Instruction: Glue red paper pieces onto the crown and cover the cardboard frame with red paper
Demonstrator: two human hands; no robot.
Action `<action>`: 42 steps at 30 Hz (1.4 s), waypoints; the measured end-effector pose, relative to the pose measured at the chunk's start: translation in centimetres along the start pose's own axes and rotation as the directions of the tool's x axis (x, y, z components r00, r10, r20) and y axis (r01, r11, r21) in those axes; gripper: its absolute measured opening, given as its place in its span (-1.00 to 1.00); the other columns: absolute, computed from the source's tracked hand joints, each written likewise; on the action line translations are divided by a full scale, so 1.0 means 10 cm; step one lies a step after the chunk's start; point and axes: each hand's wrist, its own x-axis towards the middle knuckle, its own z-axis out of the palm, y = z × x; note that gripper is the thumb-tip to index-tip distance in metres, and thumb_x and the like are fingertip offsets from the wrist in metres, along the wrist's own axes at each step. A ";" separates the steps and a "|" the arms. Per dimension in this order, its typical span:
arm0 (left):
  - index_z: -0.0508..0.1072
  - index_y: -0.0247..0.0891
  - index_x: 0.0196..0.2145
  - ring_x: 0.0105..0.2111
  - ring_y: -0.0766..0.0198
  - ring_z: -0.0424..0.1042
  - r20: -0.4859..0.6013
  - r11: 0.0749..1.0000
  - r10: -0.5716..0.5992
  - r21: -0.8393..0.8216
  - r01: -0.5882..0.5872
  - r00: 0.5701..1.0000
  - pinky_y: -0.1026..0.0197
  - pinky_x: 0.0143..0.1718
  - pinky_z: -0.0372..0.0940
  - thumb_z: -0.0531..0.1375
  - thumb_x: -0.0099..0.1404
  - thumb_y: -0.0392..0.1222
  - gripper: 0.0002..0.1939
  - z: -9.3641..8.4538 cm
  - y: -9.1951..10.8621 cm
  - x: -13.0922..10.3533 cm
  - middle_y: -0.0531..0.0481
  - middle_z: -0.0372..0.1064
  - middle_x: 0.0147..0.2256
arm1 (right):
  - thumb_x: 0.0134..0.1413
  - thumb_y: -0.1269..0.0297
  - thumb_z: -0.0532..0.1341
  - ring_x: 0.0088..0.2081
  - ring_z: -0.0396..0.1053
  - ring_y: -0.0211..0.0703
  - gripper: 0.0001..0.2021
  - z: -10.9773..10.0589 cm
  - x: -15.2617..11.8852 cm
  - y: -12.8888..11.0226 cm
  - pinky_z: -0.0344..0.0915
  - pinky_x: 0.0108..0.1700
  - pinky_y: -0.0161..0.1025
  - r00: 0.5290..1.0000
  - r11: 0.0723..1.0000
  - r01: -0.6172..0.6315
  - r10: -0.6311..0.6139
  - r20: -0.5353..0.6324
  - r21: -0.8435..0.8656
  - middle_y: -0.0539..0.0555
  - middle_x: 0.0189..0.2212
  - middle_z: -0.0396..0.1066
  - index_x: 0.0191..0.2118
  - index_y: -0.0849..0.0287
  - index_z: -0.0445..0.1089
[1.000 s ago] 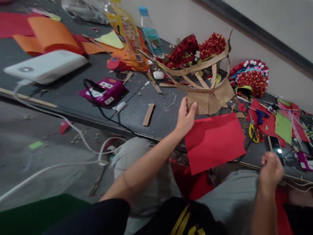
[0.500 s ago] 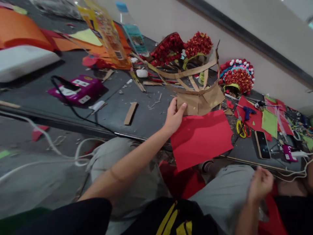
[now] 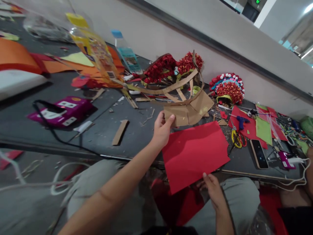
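Note:
My left hand (image 3: pixel 163 130) grips the lower left edge of a brown cardboard headpiece (image 3: pixel 181 114), thumb in front and fingers behind. The headpiece has a curved band with several cardboard strips joined to it. Just below it a red sheet of paper (image 3: pixel 195 153) overhangs the table's front edge; its right side is ragged. At the sheet's lower edge is my right hand (image 3: pixel 214 189), thumb raised and fingers apart. Whether it touches the paper I cannot tell. Part of its fingers lies in shadow.
Yellow-handled scissors (image 3: pixel 236 138), a blue glue gun (image 3: pixel 242 122) and a phone (image 3: pixel 259 154) lie to the right. Red flowery headpieces (image 3: pixel 160 68) stand behind. On the left are bottles (image 3: pixel 97 55), a purple power strip (image 3: pixel 65 111) with a black cable, and a cardboard strip (image 3: pixel 120 132).
My right hand has moved up and left from above my right knee to the red sheet's lower edge. My left hand keeps hold of the cardboard headpiece. The camera view has shifted.

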 end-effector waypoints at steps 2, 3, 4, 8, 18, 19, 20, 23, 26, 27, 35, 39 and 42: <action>0.30 -0.21 -0.12 -0.26 0.08 0.53 -0.003 1.000 -0.009 -0.008 0.009 1.000 0.16 -0.43 0.47 0.29 0.09 0.00 -0.55 0.00 0.01 0.00 -0.12 0.47 -0.20 | -0.30 -0.20 0.36 -0.59 0.32 -0.28 -0.52 0.14 0.00 0.00 0.25 -0.50 -0.33 0.997 0.992 0.033 -0.023 -0.077 0.125 -0.03 -0.66 0.40 -0.55 0.18 0.37; 0.30 -0.21 -0.14 -0.26 0.09 0.52 -0.012 1.000 -0.006 -0.023 0.006 1.000 0.16 -0.40 0.46 0.30 0.06 -0.01 -0.56 0.00 0.02 0.01 -0.11 0.48 -0.22 | -0.29 -0.17 0.37 -0.59 0.32 -0.28 -0.54 0.18 0.01 -0.01 0.26 -0.50 -0.33 0.993 0.984 0.054 -0.036 -0.113 0.168 -0.04 -0.64 0.41 -0.54 0.18 0.36; 0.30 -0.21 -0.17 -0.25 0.10 0.52 -0.022 0.999 0.000 -0.041 -0.001 1.000 0.16 -0.37 0.46 0.30 0.04 -0.03 -0.57 0.01 0.03 0.01 -0.10 0.48 -0.24 | -0.26 -0.14 0.37 -0.59 0.32 -0.28 -0.57 0.21 0.02 -0.05 0.26 -0.51 -0.33 0.989 0.978 0.078 -0.050 -0.143 0.194 -0.03 -0.59 0.44 -0.50 0.17 0.37; 0.32 -0.20 -0.27 -0.23 0.15 0.51 -0.058 0.994 0.015 -0.112 -0.022 0.998 0.19 -0.25 0.42 0.30 -0.06 -0.12 -0.63 0.04 0.09 0.01 -0.03 0.50 -0.28 | -0.11 -0.09 0.28 -0.50 0.38 -0.23 -0.55 0.15 0.16 -0.25 0.27 -0.55 -0.32 0.968 0.983 0.163 -0.144 -0.205 0.079 0.04 -0.32 0.52 -0.18 0.15 0.40; 0.37 -0.17 -0.30 -0.26 0.16 0.50 -0.169 0.983 -0.019 -0.182 -0.012 0.985 0.22 -0.27 0.38 0.27 -0.14 -0.20 -0.63 0.06 0.17 0.05 0.02 0.49 -0.32 | -0.07 0.05 0.24 -0.05 0.40 -0.02 -0.49 -0.46 0.22 -0.83 0.30 0.01 -0.07 0.643 0.845 0.505 -0.503 -0.577 -0.173 0.18 -0.04 0.45 0.01 0.20 0.37; 0.37 -0.18 -0.29 -0.23 0.14 0.49 -0.171 0.985 -0.014 -0.173 -0.017 0.985 0.21 -0.25 0.38 0.28 -0.13 -0.19 -0.64 0.05 0.17 0.05 0.01 0.49 -0.31 | -0.09 0.07 0.25 -0.02 0.39 -0.01 -0.48 -0.49 0.18 -0.91 0.28 0.04 -0.06 0.585 0.816 0.558 -0.516 -0.626 -0.151 0.17 0.00 0.44 0.02 0.19 0.37; 0.36 -0.18 -0.29 -0.21 0.13 0.49 -0.162 0.986 -0.011 -0.166 -0.016 0.987 0.20 -0.24 0.38 0.28 -0.12 -0.19 -0.64 0.05 0.18 0.05 0.00 0.49 -0.30 | -0.11 0.09 0.26 0.02 0.37 0.00 -0.48 -0.51 0.14 -0.99 0.25 0.08 -0.05 0.530 0.786 0.601 -0.528 -0.663 -0.145 0.16 0.03 0.42 0.02 0.18 0.37; 0.35 -0.19 -0.28 -0.21 0.12 0.49 -0.094 0.986 -0.035 -0.165 0.019 0.995 0.19 -0.24 0.39 0.29 -0.09 -0.16 -0.64 0.05 0.18 0.03 0.01 0.48 -0.30 | -0.14 0.13 0.25 0.11 0.30 0.04 -0.51 -0.46 0.07 -1.13 0.20 0.14 -0.04 0.444 0.736 0.656 -0.555 -0.704 -0.166 0.16 0.06 0.39 -0.02 0.19 0.41; 0.35 -0.19 -0.30 -0.31 0.22 0.48 -0.014 0.979 -0.095 -0.183 0.090 0.995 0.26 -0.32 0.37 0.32 -0.09 -0.14 -0.65 0.08 0.18 -0.02 0.06 0.45 -0.33 | -0.13 0.14 0.25 0.10 0.32 0.04 -0.47 -0.30 0.09 -1.13 0.21 0.15 -0.01 0.507 0.743 0.664 -0.535 -0.676 -0.090 0.18 0.09 0.37 0.03 0.20 0.38; 0.35 -0.19 -0.31 -0.35 0.26 0.46 0.008 0.976 -0.113 -0.187 0.112 0.994 0.29 -0.35 0.36 0.33 -0.10 -0.14 -0.64 0.09 0.18 -0.03 0.07 0.44 -0.35 | -0.13 0.14 0.25 0.07 0.34 0.03 -0.44 -0.23 0.12 -1.10 0.22 0.14 -0.01 0.538 0.747 0.663 -0.518 -0.665 -0.045 0.18 0.10 0.36 0.06 0.20 0.35; 0.36 -0.22 -0.26 -0.42 0.33 0.39 0.118 0.980 -0.155 -0.110 0.168 0.981 0.36 -0.47 0.28 0.37 -0.04 -0.02 -0.58 0.11 0.14 -0.10 0.05 0.41 -0.33 | -0.11 0.10 0.27 0.00 0.41 -0.03 -0.40 0.10 0.38 -0.83 0.31 0.07 -0.02 0.683 0.796 0.596 -0.437 -0.585 0.102 0.22 0.08 0.38 0.10 0.19 0.29; 0.38 -0.22 -0.25 -0.37 0.28 0.42 0.129 0.987 -0.100 -0.112 0.114 0.987 0.32 -0.42 0.30 0.34 0.03 0.11 -0.56 0.10 0.10 -0.10 0.02 0.42 -0.32 | -0.07 0.10 0.25 0.06 0.37 -0.03 -0.40 0.13 0.42 -0.78 0.26 0.14 0.01 0.673 0.785 0.612 -0.455 -0.583 0.094 0.21 0.13 0.32 0.14 0.16 0.26; 0.38 -0.22 -0.25 -0.29 0.23 0.45 0.121 0.986 -0.063 -0.148 0.081 0.991 0.27 -0.33 0.33 0.28 0.07 0.19 -0.54 0.10 0.06 -0.09 -0.02 0.44 -0.27 | -0.05 0.11 0.24 0.08 0.35 -0.03 -0.40 0.14 0.42 -0.78 0.23 0.16 0.02 0.652 0.770 0.632 -0.470 -0.596 0.084 0.21 0.15 0.31 0.14 0.16 0.25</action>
